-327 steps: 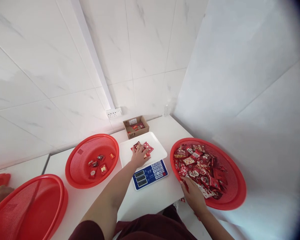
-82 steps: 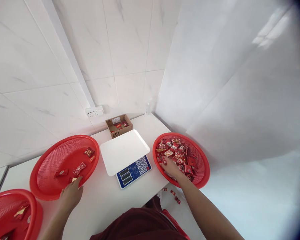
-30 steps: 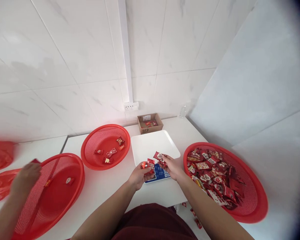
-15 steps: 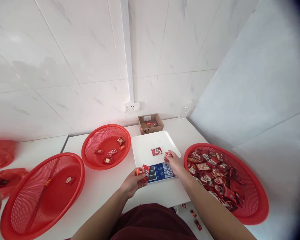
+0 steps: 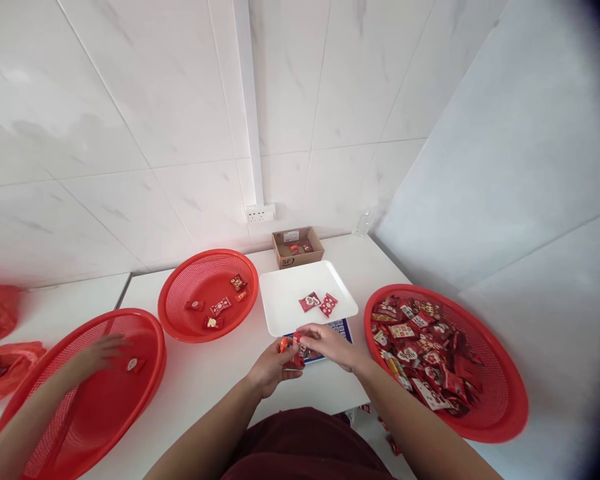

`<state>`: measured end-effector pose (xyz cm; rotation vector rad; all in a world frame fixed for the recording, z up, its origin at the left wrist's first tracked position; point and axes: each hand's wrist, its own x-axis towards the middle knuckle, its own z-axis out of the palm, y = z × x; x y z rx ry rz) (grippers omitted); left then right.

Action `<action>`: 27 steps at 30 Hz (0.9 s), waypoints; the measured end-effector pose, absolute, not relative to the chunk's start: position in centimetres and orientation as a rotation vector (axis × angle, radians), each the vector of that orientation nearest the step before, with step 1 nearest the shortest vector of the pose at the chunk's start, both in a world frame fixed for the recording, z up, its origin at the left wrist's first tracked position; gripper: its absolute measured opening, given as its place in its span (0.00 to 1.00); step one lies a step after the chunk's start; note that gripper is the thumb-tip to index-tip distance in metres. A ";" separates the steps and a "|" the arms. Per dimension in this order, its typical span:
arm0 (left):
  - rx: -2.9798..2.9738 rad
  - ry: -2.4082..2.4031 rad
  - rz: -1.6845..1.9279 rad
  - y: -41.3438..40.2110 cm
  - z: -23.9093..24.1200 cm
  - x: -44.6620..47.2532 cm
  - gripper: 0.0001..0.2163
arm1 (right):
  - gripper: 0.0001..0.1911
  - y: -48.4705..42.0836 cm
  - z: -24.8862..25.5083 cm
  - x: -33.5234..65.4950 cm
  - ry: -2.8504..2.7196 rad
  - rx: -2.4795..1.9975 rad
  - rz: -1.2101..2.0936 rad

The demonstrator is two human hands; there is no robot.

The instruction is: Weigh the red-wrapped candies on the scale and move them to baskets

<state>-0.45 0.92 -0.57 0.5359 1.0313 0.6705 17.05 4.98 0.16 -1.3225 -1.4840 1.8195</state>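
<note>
Over the front edge of the scale, my left hand (image 5: 269,370) is closed round a few small red wrapped candies (image 5: 297,357), one with an orange end. My right hand (image 5: 333,345) meets it there, its fingers pinching a red wrapper at the top of the bunch. Behind the hands lies the scale's white pan (image 5: 283,303), bearing two flat candy packets: a dark red one (image 5: 310,302) with a white print and a red dotted one (image 5: 329,305). The hands partly cover the blue keypad (image 5: 341,327).
A red basket (image 5: 515,407) heaped with candies stands at the right. Two more red baskets (image 5: 167,293) (image 5: 155,393) sit at the left with a few candies. A co-worker's hand (image 5: 97,353) reaches over the nearer one. Behind the scale is a small cardboard box (image 5: 300,257).
My right hand has left the dotted packet on the pan beside the other one and come back to the candies in my left hand. A co-worker's hand has moved over the left basket.
</note>
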 end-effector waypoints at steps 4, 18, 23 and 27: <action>0.507 1.118 0.689 1.1 -0.9 0.1 0.25 | 0.12 4.9 -0.3 16.9 -1.426 -1.389 1.755; 0.693 1.285 0.650 1.1 -1.0 -0.3 0.22 | 0.21 7.0 -1.1 18.6 -1.373 -1.614 1.136; 0.957 1.219 0.467 0.8 -1.1 0.5 0.14 | 0.15 4.0 0.8 16.8 -1.906 -1.212 1.480; 0.984 1.181 0.439 0.6 -1.2 0.8 0.14 | 0.06 4.1 0.5 16.2 -1.904 -1.324 1.374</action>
